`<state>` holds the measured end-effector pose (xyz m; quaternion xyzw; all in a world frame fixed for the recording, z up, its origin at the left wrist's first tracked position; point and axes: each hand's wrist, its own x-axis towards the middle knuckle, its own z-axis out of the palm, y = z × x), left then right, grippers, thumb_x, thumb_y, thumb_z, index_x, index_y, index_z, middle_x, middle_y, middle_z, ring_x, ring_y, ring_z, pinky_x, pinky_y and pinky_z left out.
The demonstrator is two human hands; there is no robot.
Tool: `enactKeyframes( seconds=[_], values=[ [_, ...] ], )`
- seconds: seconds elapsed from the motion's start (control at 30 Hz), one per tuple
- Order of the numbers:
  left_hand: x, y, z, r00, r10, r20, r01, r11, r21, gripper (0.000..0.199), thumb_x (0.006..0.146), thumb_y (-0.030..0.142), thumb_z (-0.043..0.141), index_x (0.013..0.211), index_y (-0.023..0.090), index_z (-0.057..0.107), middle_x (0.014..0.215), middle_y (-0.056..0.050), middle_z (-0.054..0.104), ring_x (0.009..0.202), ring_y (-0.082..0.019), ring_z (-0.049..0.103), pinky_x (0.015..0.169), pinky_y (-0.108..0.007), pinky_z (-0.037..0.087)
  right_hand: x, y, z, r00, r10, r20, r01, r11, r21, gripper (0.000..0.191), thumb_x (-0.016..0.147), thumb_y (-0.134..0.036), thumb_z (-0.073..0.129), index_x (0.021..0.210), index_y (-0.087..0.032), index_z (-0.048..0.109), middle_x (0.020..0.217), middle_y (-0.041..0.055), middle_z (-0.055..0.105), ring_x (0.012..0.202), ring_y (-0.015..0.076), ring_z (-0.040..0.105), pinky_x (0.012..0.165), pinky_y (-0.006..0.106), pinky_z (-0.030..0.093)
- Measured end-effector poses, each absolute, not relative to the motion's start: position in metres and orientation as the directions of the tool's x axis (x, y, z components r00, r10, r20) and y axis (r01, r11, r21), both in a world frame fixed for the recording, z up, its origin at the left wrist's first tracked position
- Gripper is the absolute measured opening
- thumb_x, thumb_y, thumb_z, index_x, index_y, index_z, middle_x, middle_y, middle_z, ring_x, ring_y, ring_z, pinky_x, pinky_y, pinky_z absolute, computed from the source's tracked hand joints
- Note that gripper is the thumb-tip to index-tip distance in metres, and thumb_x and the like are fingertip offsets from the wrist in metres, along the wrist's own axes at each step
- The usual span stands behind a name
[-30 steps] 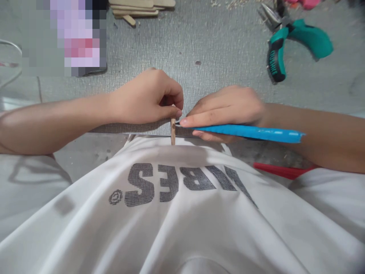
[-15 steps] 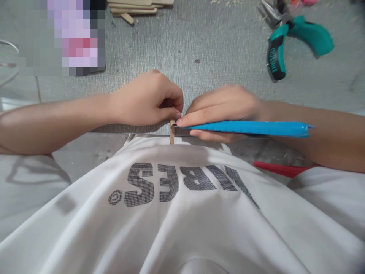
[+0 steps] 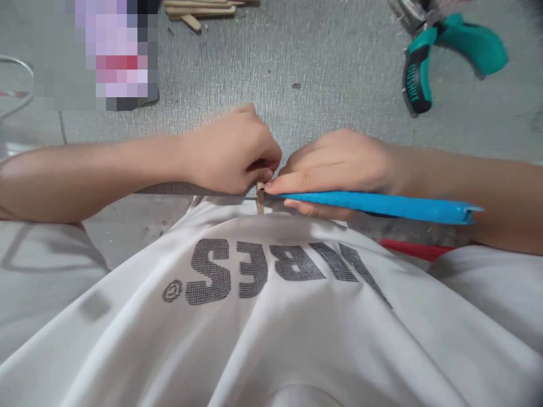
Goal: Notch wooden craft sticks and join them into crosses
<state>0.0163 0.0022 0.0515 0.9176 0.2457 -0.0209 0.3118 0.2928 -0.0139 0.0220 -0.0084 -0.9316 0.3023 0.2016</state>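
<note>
A short wooden stick (image 3: 260, 204) points down past the table's front edge, its upper end pinched in my left hand (image 3: 237, 150), which is closed with the fingers curled. My right hand (image 3: 339, 167) is closed round the front part of a long blue-handled tool (image 3: 394, 206), the thumb below and a finger along the top. The thin dark tip of the tool meets the stick close to my left fingertips. What kind of tool it is cannot be made out for certain. The tool's back end lies across my right wrist.
Teal and black pliers (image 3: 419, 73) lie on the grey table (image 3: 229, 68) at the upper right. Several wooden sticks (image 3: 199, 9) are stacked at the top. A blurred-out object (image 3: 116, 51) lies upper left. Something red (image 3: 416, 249) shows below the table edge, right.
The back end of the blue tool has swung slightly down and to the right. My left hand and the stick appear a little further right, partly with a small shift of the whole view.
</note>
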Motion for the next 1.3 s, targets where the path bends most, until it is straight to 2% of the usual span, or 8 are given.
enactKeyframes(
  seconds=[0.2, 0.33, 0.43, 0.67, 0.9, 1.03, 1.13, 1.3],
  values=[
    [0.027, 0.002, 0.057, 0.863, 0.414, -0.289, 0.505, -0.703, 0.5, 0.027, 0.096, 0.001, 0.073, 0.081, 0.019, 0.084, 0.078, -0.001, 0.075, 0.086, -0.023, 0.065, 0.126, -0.058, 0.048, 0.294, -0.016, 0.028, -0.925, 0.148, 0.35, -0.055, 0.859, -0.509, 0.047, 0.143, -0.037, 0.041, 0.159, -0.013, 0.078, 0.113, 0.0029, 0.089, 0.108, 0.0115, 0.086, 0.1, 0.027, 0.069],
    [0.031, 0.002, 0.055, 0.874, 0.396, -0.282, 0.486, -0.71, 0.51, 0.026, 0.095, -0.001, 0.073, 0.08, 0.018, 0.084, 0.078, -0.001, 0.074, 0.086, -0.022, 0.066, 0.126, -0.057, 0.048, 0.295, -0.012, 0.028, -0.949, 0.091, 0.302, -0.065, 0.881, -0.469, 0.05, 0.144, -0.038, 0.036, 0.158, -0.015, 0.078, 0.112, 0.005, 0.089, 0.104, 0.0159, 0.086, 0.09, 0.033, 0.07],
    [0.031, 0.002, 0.053, 0.889, 0.381, -0.253, 0.456, -0.713, 0.532, 0.026, 0.095, 0.0, 0.073, 0.078, 0.018, 0.082, 0.074, 0.001, 0.071, 0.083, -0.02, 0.063, 0.126, -0.058, 0.047, 0.294, -0.012, 0.028, -0.928, -0.002, 0.373, -0.136, 0.932, -0.335, 0.048, 0.143, -0.029, 0.032, 0.156, -0.011, 0.075, 0.112, 0.0089, 0.089, 0.105, 0.0206, 0.087, 0.083, 0.035, 0.07],
    [0.027, 0.006, 0.051, 0.895, 0.372, -0.245, 0.444, -0.698, 0.562, 0.028, 0.1, 0.003, 0.07, 0.082, 0.021, 0.082, 0.077, 0.001, 0.075, 0.084, -0.019, 0.064, 0.124, -0.052, 0.046, 0.3, -0.024, 0.026, -0.944, -0.154, 0.29, -0.156, 0.988, 0.017, 0.035, 0.132, -0.014, 0.053, 0.16, -0.01, 0.074, 0.111, 0.0082, 0.087, 0.099, 0.0239, 0.084, 0.077, 0.036, 0.068],
    [0.031, 0.005, 0.055, 0.879, 0.38, -0.289, 0.477, -0.681, 0.555, 0.029, 0.096, -0.004, 0.073, 0.081, 0.018, 0.082, 0.075, 0.004, 0.069, 0.081, -0.017, 0.059, 0.123, -0.052, 0.044, 0.311, -0.027, 0.012, -0.906, -0.155, 0.393, -0.18, 0.983, -0.026, 0.033, 0.13, -0.019, 0.058, 0.157, -0.016, 0.078, 0.121, 0.0105, 0.086, 0.102, 0.0234, 0.083, 0.079, 0.035, 0.07],
    [0.032, 0.005, 0.054, 0.881, 0.384, -0.277, 0.473, -0.68, 0.561, 0.028, 0.097, -0.003, 0.076, 0.081, 0.018, 0.084, 0.075, 0.004, 0.069, 0.081, -0.017, 0.058, 0.128, -0.053, 0.044, 0.313, -0.025, 0.009, -0.933, -0.121, 0.338, -0.157, 0.984, -0.081, 0.043, 0.133, -0.019, 0.046, 0.163, -0.021, 0.077, 0.122, 0.0091, 0.085, 0.103, 0.0231, 0.081, 0.083, 0.037, 0.071],
    [0.031, 0.006, 0.053, 0.88, 0.39, -0.271, 0.473, -0.67, 0.572, 0.027, 0.098, -0.003, 0.078, 0.081, 0.018, 0.084, 0.075, 0.004, 0.068, 0.081, -0.017, 0.057, 0.13, -0.054, 0.044, 0.311, -0.025, 0.01, -0.942, -0.113, 0.315, -0.161, 0.979, -0.129, 0.039, 0.134, -0.022, 0.052, 0.165, -0.022, 0.076, 0.124, 0.0097, 0.085, 0.106, 0.023, 0.081, 0.086, 0.038, 0.07],
    [0.028, 0.007, 0.051, 0.886, 0.382, -0.263, 0.462, -0.676, 0.574, 0.026, 0.099, 0.001, 0.076, 0.081, 0.019, 0.081, 0.075, 0.004, 0.068, 0.081, -0.017, 0.059, 0.129, -0.054, 0.044, 0.305, -0.028, 0.013, -0.931, -0.181, 0.316, -0.208, 0.977, -0.054, 0.032, 0.132, -0.023, 0.06, 0.159, -0.017, 0.075, 0.115, 0.0089, 0.083, 0.102, 0.0246, 0.081, 0.083, 0.039, 0.069]
  ],
)
